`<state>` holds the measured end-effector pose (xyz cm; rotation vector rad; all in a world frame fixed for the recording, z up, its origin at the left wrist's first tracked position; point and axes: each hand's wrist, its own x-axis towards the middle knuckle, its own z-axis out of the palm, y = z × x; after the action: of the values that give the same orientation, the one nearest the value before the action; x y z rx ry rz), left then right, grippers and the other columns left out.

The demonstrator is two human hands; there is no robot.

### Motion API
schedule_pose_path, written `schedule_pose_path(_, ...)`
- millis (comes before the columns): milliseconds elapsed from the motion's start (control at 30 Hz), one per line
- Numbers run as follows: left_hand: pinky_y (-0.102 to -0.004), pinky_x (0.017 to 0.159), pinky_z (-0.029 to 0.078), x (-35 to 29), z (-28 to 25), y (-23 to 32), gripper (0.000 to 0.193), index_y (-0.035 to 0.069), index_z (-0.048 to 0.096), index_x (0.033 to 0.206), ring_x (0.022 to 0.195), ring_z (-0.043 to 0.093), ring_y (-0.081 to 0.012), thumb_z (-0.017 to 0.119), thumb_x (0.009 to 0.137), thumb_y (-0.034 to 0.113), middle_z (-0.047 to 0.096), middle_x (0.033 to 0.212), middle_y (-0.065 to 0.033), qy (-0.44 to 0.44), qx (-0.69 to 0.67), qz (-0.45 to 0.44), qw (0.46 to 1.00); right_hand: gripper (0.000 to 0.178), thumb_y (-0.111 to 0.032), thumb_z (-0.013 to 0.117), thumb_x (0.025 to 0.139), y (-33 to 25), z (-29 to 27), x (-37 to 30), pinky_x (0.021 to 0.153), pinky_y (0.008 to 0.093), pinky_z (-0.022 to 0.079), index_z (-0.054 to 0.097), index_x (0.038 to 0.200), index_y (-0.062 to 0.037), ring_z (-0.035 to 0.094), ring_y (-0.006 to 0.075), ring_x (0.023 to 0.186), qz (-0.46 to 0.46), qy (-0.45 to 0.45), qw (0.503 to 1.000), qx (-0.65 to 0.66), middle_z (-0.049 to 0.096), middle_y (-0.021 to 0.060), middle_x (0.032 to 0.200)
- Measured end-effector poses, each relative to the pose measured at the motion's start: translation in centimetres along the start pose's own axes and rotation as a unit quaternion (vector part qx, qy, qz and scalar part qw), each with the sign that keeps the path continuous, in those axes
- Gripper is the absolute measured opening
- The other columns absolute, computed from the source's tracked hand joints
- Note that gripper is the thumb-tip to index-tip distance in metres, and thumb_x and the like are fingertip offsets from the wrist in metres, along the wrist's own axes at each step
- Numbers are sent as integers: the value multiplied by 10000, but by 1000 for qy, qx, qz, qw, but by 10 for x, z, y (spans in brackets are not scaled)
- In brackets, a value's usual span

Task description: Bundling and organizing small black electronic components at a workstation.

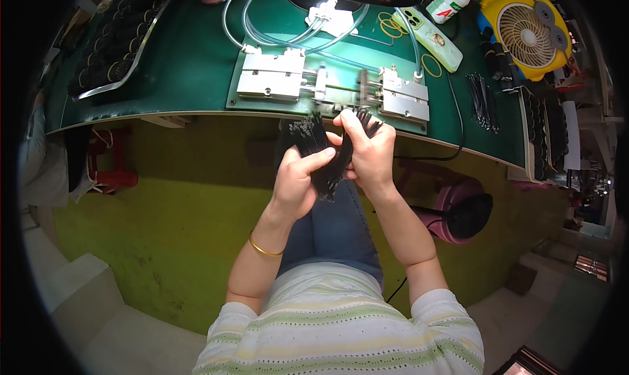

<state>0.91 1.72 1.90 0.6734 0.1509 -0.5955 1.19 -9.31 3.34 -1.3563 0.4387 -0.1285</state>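
Note:
My left hand (296,182) is closed around a thick bundle of thin black strands (309,137) with pale, shiny tips at its upper end. Right beside it, my right hand (370,149) pinches more of the black strands between thumb and fingers, near the bench edge. The lower ends of the bundle hang between both hands. Just beyond my fingers is a metal fixture on a base plate (262,104), with a silver block at the left (272,75) and another silver block at the right (404,96). The fixture's middle parts look blurred.
Clear tubes (246,21) loop over the green bench (177,60). At the right lie a phone (440,47), loose black strands (483,103), a white bottle (452,1) and a yellow fan (529,34). A tray of black bundles (118,54) stands left. Below is a pink stool (452,214).

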Motion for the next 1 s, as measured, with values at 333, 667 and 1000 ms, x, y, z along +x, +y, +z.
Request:
schedule_pose_path(333,-282,596,496,-5,-11,-6,81,-43,564,860,636,579,-170,557,784,-15,588,787,-97,-4,62,47,997,204,-167,547,845,-1,0,-9,294,186,321,591,743,5,436,42,361,-81,-55,993,-61,504,14,501)
schedule_pose_path(667,-278,597,495,-1,-11,-13,101,-38,549,888,640,581,-169,560,796,2,588,789,-94,4,7,20,1000,193,-152,520,854,1,-3,-4,307,184,326,607,798,12,419,41,362,-35,-45,997,-45,498,0,513)
schedule_pose_path(1000,-279,618,507,3,-10,-13,85,-28,548,878,672,598,-173,559,805,16,595,796,-95,1,16,10,1000,187,-149,529,841,6,-6,5,322,173,334,604,779,12,553,87,453,-3,-45,999,1,533,25,534)
